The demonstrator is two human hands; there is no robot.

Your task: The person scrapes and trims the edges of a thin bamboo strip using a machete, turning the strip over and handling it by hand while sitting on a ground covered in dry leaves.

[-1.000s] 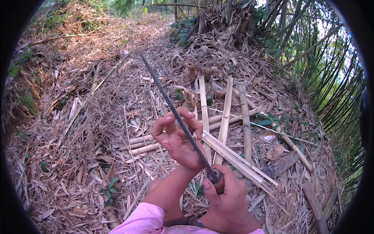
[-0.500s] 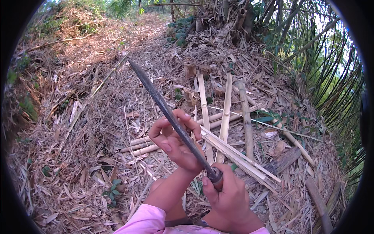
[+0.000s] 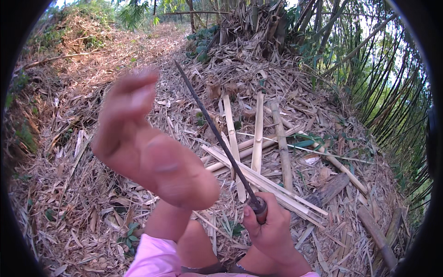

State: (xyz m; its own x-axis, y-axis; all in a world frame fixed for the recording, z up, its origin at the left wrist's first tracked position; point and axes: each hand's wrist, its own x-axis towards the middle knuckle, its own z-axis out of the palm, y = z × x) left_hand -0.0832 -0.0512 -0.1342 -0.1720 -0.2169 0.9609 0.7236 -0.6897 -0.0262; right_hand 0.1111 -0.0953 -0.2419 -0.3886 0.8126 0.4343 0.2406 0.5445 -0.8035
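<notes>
My right hand (image 3: 272, 228) grips the wooden handle of a long machete (image 3: 210, 121). The dark, narrow blade slants up and to the left, its tip in the air over the leaf litter. Raised close before me is my left hand (image 3: 147, 147), blurred by motion. Its fingers are loosely bent and hold nothing that I can see; it is apart from the blade. Beyond the handle, several pale split bamboo strips (image 3: 286, 197) lie on the ground, and two more strips stretch away from me, one of them a bamboo strip (image 3: 258, 138) with a node.
Dry bamboo leaves (image 3: 83, 198) cover the ground. A round bamboo pole (image 3: 282, 147) and a dark log (image 3: 330, 190) lie on the right. Cut stumps (image 3: 213, 90) stand ahead, before a bamboo clump (image 3: 272, 23). Thin green stems (image 3: 392, 101) rise on the right.
My left hand has left the blade's side and moved up and left, nearer to me. The machete has turned slightly more upright, edge-on, still in my right hand.
</notes>
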